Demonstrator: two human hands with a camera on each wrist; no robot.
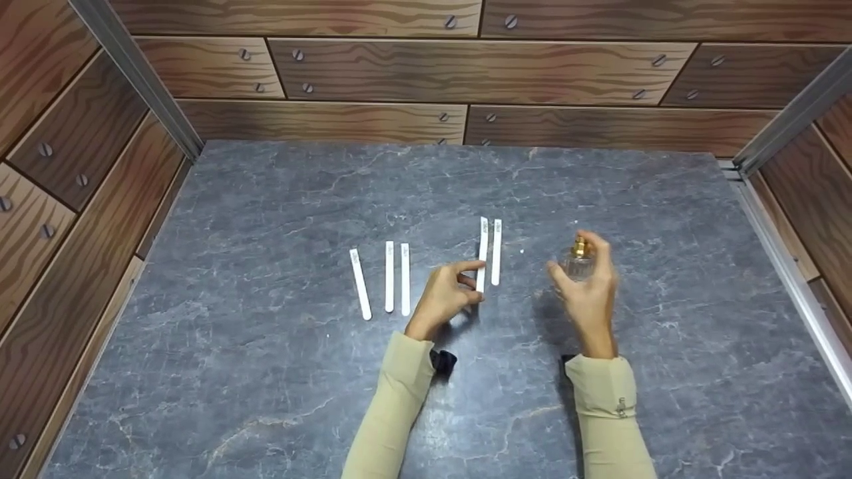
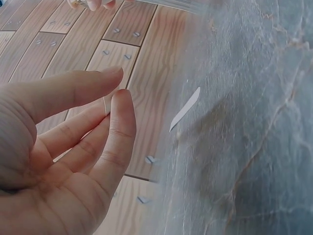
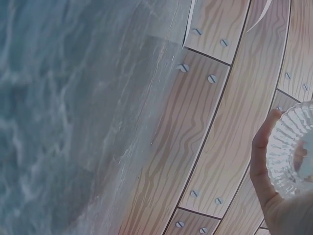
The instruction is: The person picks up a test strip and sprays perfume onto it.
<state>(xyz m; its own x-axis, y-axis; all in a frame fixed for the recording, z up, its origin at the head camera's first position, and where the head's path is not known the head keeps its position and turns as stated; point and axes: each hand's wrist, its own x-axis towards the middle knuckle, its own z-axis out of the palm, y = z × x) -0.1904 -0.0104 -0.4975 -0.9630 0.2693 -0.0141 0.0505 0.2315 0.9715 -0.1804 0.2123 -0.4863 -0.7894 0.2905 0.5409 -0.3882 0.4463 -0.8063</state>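
Holding perfume bottle (image 1: pixel 579 261) mid-table, left hand (image 1: pixel 444 296) pinching paper strip (image 1: pixel 482 253), edges distant

No legible text, brand, number or sign found anywhere. Small greyish marks noted at the far ends of the white paper strips (image 1: pixel 389 276) on the grey marbled tabletop (image 1: pixel 266 372), probably print, but too small and blurred to read in the head view. Same for the strip pinched by the left hand (image 1: pixel 444 296): a faint mark at its upper tip (image 1: pixel 484 226), unreadable. Glass bottle (image 1: pixel 579 263) with gold cap, held in the right hand (image 1: pixel 589 293), showed no label; in the right wrist view only ribbed clear glass (image 3: pixel 293 152). Wood-pattern walls (image 1: pixel 466 73) carried printed screw heads only, no lettering.
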